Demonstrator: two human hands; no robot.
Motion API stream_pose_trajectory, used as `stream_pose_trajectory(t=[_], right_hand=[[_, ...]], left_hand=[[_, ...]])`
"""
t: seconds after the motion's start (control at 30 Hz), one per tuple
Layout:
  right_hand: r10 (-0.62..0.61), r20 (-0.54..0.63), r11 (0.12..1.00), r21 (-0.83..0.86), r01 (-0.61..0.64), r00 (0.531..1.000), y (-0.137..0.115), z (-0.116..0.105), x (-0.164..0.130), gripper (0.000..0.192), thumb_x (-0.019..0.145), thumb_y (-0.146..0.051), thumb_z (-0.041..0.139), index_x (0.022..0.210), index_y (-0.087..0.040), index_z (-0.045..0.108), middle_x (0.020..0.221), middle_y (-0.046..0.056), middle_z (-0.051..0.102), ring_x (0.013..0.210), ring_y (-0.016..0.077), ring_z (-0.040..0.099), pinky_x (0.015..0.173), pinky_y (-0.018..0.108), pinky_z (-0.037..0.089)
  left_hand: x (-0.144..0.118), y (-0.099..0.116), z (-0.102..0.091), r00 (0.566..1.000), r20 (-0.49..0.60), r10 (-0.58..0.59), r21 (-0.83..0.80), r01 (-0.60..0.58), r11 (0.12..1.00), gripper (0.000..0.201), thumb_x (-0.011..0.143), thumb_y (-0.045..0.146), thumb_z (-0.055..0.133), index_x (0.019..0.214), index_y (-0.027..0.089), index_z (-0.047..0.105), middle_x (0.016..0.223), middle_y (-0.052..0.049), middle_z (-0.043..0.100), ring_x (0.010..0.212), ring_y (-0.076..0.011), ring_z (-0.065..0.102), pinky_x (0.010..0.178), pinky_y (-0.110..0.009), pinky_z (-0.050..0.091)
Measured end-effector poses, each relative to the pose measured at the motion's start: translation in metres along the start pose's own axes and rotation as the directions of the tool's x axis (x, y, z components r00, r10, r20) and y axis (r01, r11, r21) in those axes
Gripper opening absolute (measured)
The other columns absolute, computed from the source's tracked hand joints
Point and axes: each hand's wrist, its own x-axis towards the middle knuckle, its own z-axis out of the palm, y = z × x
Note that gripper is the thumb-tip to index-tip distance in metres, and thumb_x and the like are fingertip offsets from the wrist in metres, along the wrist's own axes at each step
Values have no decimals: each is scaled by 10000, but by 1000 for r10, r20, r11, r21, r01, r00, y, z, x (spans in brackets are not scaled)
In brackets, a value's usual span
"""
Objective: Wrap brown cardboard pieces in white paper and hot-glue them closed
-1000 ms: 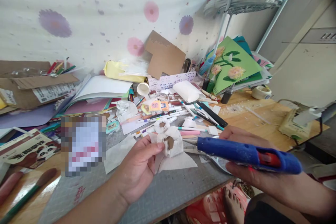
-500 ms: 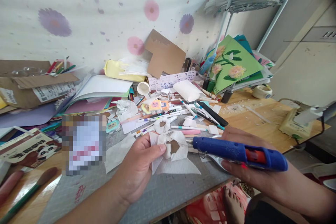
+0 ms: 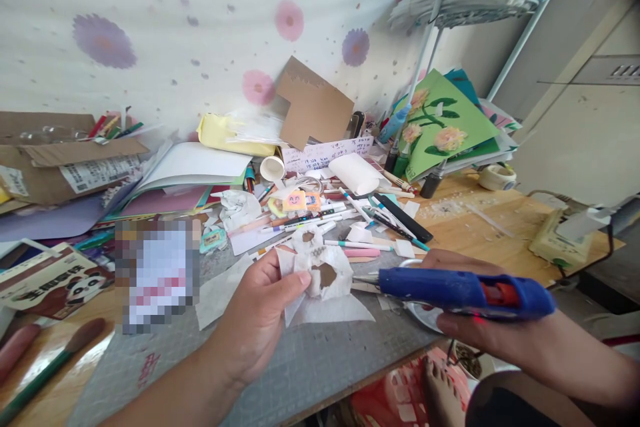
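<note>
Between thumb and fingers, my left hand (image 3: 263,310) pinches a white tissue piece (image 3: 340,273) with a dark, ragged-edged hole in it; loose corners of the tissue hang below. My right hand (image 3: 500,340) is wrapped round a blue hot glue gun (image 3: 450,290) with a red part inside and a small red light glowing. Its metal nozzle points left, close to the tissue's right edge; whether they touch I cannot tell. Behind the held piece lies a small white ring of tissue (image 3: 306,238). Another flat tissue sheet (image 3: 225,290) lies left of it, partly behind my left hand.
Markers and paper scraps crowd the grey cutting mat (image 3: 200,373). A white roll (image 3: 354,173) and a paper cup (image 3: 273,168) stand behind them. At left are a cardboard box (image 3: 70,160) and a green-handled brush (image 3: 45,373). A power strip (image 3: 565,237) sits at right.
The glue gun has shifted slightly right, with more of its nozzle showing. The tissue in my left hand has moved a little left and up.
</note>
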Motion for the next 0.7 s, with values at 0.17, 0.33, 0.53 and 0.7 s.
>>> stream_pose_trajectory(t=[0.17,0.33,0.53,0.7], right_hand=[[152,52,948,274,-160,987,12,-3,1,115,699,-305,707,803,-256,694,776,20,701,727,194,657,604,272,540],[132,113,931,328,-162,985,5,5,8,97,708,-287,702,800,-261,691,773,-6,690,728,159,643,645,253,527],[125,145,958,238,-157,982,3,4,9,152,712,-321,688,837,-243,653,745,-14,663,695,156,628,619,256,522],[18,116,1000,-10,-17,993,-4,3,8,100,737,-327,633,757,-230,651,719,15,638,661,187,618,577,293,523]], left_hand=[[-2,1,0,996,74,-58,-8,58,998,49,723,167,629,761,190,609,693,4,642,646,-130,580,630,-242,450],[-4,1,-1,989,135,-55,-1,55,998,65,729,162,618,785,193,620,714,-1,650,631,-130,571,618,-250,455],[-3,1,0,986,155,-69,-36,75,996,42,733,177,628,773,188,617,698,4,620,634,-122,553,642,-254,453],[-2,-2,-1,985,161,-66,-37,73,997,87,731,190,645,817,190,630,727,-5,639,655,-130,561,650,-260,449]])
